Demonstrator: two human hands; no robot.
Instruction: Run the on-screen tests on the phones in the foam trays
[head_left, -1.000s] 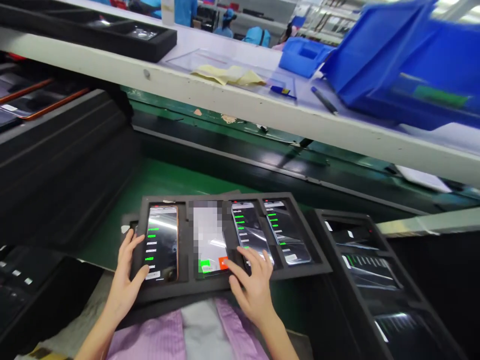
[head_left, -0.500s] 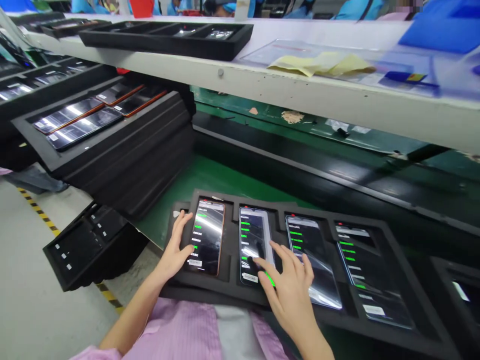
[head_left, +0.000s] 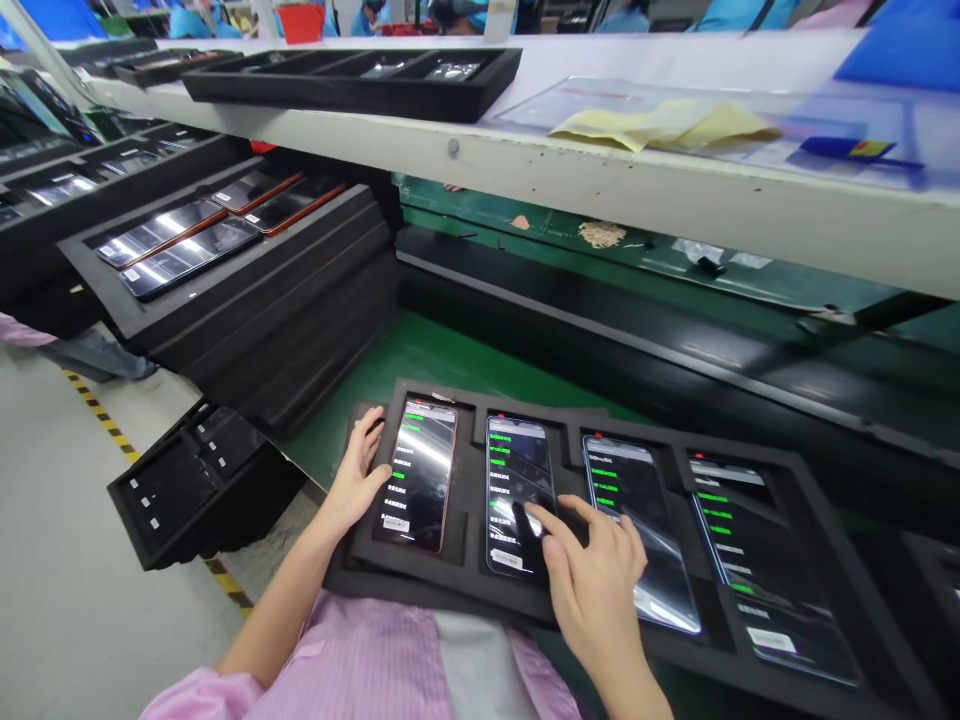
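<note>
A black foam tray [head_left: 472, 440] lies in front of me on the green belt, with several lit phones in its slots. My left hand [head_left: 358, 483] rests open on the tray's left edge, its thumb against the leftmost phone [head_left: 417, 475]. My right hand [head_left: 594, 575] hovers over the tray with its fingers spread, and the forefinger touches the screen of the second phone [head_left: 517, 495]. The third phone [head_left: 641, 525] lies partly under that hand. The fourth phone [head_left: 750, 545] sits at the right with green lines on its screen.
A tall stack of black foam trays [head_left: 247, 290] with phones on top stands at the left. An empty tray [head_left: 187, 480] lies low by the floor. A white shelf [head_left: 600, 190] overhead carries another tray [head_left: 352, 75] and yellow cloth [head_left: 660, 125].
The view has swung left, then settled. My right hand has moved from the tray's front edge onto the second phone's screen, whose display changed. My left hand has stayed at the tray's left edge.
</note>
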